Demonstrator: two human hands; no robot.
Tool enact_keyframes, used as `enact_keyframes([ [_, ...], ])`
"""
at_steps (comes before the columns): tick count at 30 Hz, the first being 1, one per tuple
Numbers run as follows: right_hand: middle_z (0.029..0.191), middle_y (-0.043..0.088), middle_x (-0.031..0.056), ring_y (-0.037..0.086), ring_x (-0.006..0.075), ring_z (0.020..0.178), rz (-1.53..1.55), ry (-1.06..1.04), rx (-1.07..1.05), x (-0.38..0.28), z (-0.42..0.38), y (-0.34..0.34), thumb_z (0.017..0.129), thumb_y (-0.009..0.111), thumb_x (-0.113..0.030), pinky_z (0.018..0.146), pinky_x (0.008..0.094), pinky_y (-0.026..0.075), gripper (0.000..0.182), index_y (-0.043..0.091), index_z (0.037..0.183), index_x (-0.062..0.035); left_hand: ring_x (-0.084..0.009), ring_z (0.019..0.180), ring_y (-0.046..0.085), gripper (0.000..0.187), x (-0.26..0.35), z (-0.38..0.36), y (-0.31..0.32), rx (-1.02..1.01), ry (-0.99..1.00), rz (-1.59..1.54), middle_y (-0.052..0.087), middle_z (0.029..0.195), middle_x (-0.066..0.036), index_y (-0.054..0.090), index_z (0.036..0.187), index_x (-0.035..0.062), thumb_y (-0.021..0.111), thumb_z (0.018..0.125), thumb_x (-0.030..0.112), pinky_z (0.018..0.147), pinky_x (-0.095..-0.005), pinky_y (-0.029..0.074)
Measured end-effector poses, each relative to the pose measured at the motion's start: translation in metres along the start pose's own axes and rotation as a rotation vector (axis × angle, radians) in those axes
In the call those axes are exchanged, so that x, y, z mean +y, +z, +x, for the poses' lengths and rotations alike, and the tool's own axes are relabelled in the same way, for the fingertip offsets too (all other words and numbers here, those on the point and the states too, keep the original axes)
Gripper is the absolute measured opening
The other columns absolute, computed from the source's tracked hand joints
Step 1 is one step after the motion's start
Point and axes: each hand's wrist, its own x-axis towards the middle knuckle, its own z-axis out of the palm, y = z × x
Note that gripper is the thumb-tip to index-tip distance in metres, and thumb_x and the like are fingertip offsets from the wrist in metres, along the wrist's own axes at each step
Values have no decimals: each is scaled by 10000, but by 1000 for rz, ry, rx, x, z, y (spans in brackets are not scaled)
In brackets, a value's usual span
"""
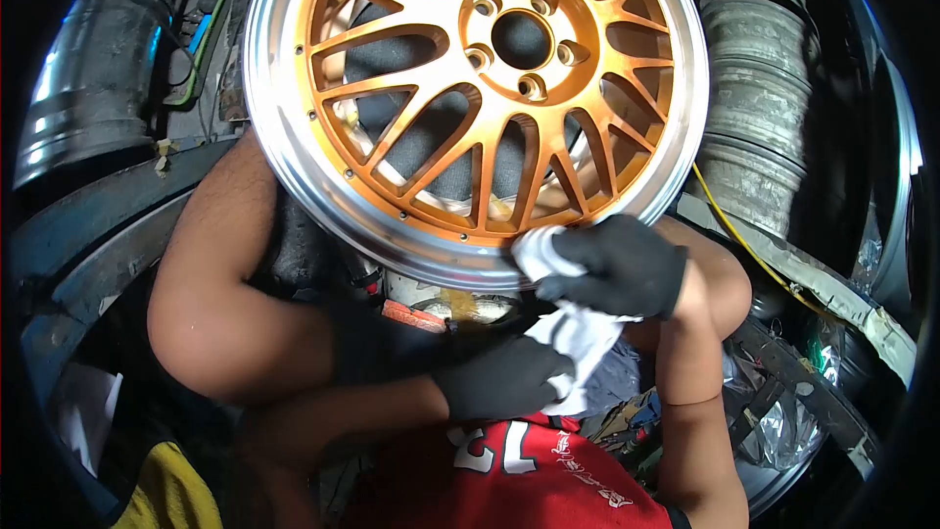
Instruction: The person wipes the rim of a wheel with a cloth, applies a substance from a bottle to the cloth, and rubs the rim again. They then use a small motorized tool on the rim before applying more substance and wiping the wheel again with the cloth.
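Observation:
A car wheel rim [490, 103] with gold spokes and a polished silver lip [294, 162] stands tilted between the person's bent knees. My right hand [627, 266], in a dark glove, is closed around a bunched white cloth [587, 333]. It presses part of that cloth against the lip's lower right edge. Lower down, my left hand [509, 377], gloved alike, grips the hanging end of the same cloth near the red shirt. Some of the left fingers are hidden in the folds.
Several dull grey rims [754, 98] are stacked at the right, with a yellow cord [729, 216] running past them. Metal cylinders [93, 69] and a green-edged tray [201, 39] lie at the left. A yellow cloth [171, 490] is at lower left, clear plastic [788, 431] at lower right.

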Motion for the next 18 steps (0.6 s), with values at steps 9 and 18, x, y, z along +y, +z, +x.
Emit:
enact_keyframes([
  [9,789,664,191,665,400,830,-159,-14,-69,-16,25,14,885,675,-372,729,503,501,280,702,938,-98,-345,843,683,206,-7,-15,4,-38,21,630,698,869,-182,721,955,56,660,825,204,815,-437,521],
  [18,857,683,199,658,407,877,40,-123,-52,-4,38,12,865,680,-365,785,507,492,313,708,966,-70,-339,838,679,200,-6,-16,2,-91,-21,734,694,870,-174,718,944,58,663,831,214,807,-430,518],
])
